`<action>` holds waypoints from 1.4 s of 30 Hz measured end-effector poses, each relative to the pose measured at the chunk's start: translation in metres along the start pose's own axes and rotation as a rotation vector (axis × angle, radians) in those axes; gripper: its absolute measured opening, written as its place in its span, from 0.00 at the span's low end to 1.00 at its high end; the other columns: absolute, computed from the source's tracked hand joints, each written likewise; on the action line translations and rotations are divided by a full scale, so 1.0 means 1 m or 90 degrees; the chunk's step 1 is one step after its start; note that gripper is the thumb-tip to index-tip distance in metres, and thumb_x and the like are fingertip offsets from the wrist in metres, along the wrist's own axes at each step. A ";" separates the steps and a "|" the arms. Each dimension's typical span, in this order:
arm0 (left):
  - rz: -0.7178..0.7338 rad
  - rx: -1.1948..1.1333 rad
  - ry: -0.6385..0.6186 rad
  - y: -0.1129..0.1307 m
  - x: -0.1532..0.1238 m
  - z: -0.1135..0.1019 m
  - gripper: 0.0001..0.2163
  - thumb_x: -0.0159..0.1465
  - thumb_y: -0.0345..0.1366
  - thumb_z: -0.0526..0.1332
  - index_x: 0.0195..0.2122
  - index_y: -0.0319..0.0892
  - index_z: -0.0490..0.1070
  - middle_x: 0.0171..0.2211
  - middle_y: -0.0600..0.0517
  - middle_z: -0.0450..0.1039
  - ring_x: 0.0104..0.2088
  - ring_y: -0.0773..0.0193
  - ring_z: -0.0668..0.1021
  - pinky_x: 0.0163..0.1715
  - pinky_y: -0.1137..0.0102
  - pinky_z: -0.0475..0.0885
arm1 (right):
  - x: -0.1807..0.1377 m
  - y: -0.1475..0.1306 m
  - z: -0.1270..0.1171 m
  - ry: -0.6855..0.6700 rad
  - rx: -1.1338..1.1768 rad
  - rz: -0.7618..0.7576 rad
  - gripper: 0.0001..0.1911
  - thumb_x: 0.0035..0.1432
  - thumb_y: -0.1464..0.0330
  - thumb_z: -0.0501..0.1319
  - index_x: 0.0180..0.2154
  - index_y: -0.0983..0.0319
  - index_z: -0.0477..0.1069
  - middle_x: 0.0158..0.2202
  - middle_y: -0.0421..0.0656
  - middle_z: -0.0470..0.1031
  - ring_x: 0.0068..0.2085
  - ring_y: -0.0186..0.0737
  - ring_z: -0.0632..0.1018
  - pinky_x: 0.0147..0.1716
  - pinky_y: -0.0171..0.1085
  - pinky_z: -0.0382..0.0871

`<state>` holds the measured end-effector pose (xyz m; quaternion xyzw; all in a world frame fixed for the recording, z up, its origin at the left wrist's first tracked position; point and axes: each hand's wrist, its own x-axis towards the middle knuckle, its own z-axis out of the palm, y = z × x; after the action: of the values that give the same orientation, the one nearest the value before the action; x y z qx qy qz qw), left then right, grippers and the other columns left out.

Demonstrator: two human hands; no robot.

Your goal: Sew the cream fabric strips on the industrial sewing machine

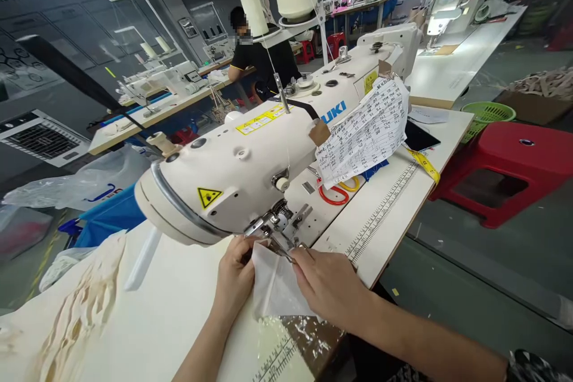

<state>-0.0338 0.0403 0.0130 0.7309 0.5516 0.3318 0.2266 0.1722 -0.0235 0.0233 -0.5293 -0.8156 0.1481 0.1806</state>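
A thin white piece of fabric (278, 289) lies under the needle area of a white sewing machine (255, 185) and hangs toward me over the table edge. My left hand (233, 277) pinches its upper left corner, close to the machine's metal presser parts (283, 233). On the other side, my right hand (331, 286) has its thumb and fingers closed at the fabric's right edge, right beside those metal parts. Its fingertips are partly hidden. Red-handled scissors (333, 196) rest on the table behind the machine head.
Cream fabric strips (83, 310) lie at the left of the table (179, 304). A handwritten sheet (364, 131) is taped to the machine. Yellow measuring tape (425, 164) and a dark phone (421, 136) sit at right, near a red stool (514, 155). A person (268, 62) sits beyond.
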 end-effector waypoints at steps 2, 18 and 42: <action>0.001 -0.004 -0.002 -0.002 0.000 0.000 0.13 0.61 0.48 0.59 0.31 0.45 0.76 0.36 0.49 0.77 0.38 0.57 0.77 0.39 0.66 0.72 | 0.000 -0.001 0.002 0.009 0.003 0.002 0.07 0.69 0.73 0.53 0.46 0.64 0.68 0.34 0.46 0.78 0.32 0.46 0.80 0.23 0.37 0.61; 0.005 0.001 0.001 -0.006 0.000 0.001 0.12 0.61 0.46 0.59 0.31 0.45 0.77 0.33 0.51 0.75 0.38 0.57 0.76 0.39 0.65 0.71 | 0.001 0.000 0.008 0.030 0.012 0.014 0.08 0.70 0.73 0.53 0.47 0.63 0.68 0.35 0.45 0.78 0.33 0.46 0.80 0.24 0.38 0.63; 0.248 0.201 0.079 -0.011 -0.003 0.008 0.05 0.66 0.37 0.57 0.39 0.44 0.71 0.38 0.49 0.75 0.39 0.59 0.77 0.34 0.68 0.72 | 0.004 0.000 0.018 0.021 -0.033 -0.004 0.12 0.69 0.75 0.54 0.53 0.66 0.64 0.39 0.47 0.78 0.37 0.45 0.81 0.27 0.38 0.72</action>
<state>-0.0355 0.0412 -0.0010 0.8278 0.4585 0.3232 0.0073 0.1631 -0.0208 0.0077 -0.5337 -0.8177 0.1175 0.1811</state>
